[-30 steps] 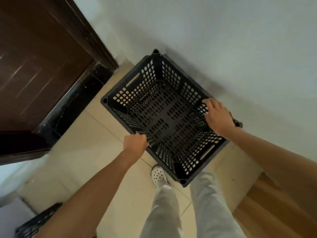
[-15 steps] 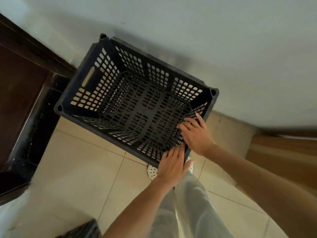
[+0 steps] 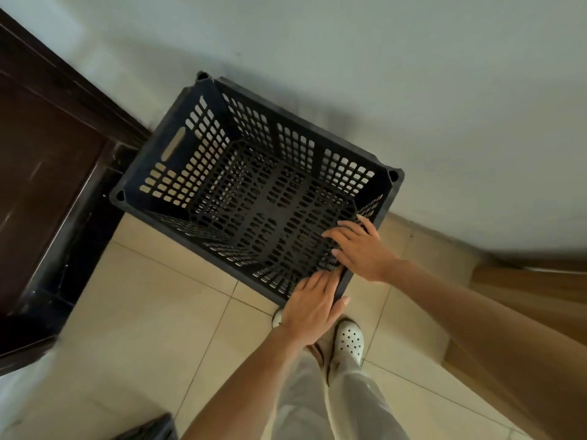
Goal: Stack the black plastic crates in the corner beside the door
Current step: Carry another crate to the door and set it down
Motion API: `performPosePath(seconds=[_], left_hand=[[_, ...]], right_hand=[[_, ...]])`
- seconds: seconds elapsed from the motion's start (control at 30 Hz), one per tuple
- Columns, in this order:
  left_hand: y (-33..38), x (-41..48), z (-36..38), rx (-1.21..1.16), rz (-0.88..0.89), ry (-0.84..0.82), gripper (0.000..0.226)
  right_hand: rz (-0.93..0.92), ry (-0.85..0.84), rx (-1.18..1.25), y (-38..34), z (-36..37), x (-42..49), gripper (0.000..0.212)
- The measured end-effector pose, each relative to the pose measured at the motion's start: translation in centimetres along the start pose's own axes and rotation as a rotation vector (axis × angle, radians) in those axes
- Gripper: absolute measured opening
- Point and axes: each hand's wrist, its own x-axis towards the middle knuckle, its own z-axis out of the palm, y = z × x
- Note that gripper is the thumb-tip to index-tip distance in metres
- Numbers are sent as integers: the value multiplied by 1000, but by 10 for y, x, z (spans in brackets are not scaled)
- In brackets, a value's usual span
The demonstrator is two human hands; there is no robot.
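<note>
A black perforated plastic crate (image 3: 203,160) stands open side up in the corner, between the dark wooden door (image 3: 47,173) on the left and the pale wall (image 3: 413,90) behind it. Through its holed bottom more black lattice shows, so it seems to sit on another crate. My left hand (image 3: 313,308) rests with straight fingers on the crate's near rim by its near right corner. My right hand (image 3: 360,247) lies flat with spread fingers on the right-hand rim, just beyond the left hand.
Beige tiled floor (image 3: 152,312) spreads in front of the crate. My legs in light trousers and a white clog (image 3: 349,339) stand close to its near corner. The corner of another black crate (image 3: 149,428) shows at the bottom edge. A brown wooden surface (image 3: 524,296) lies at the right.
One second ago both hands gripped the crate's rims while it stood turned. It has since swung against the wall, and both hands have shifted to its near right corner with straightened fingers.
</note>
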Motion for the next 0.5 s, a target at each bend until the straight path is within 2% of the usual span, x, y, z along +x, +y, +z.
performPosePath(seconds=[0.1, 0.27, 0.5], left_hand=[[-19, -18, -9, 47, 31, -35, 56], [-79, -69, -37, 113, -58, -43, 54], [-172, -94, -80, 173, -208, -21, 56]], right_hand=[[41, -3, 72, -3, -4, 1, 45], [110, 30, 128, -33, -6, -7, 43], [-8, 41, 161, -117, -6, 26, 47]])
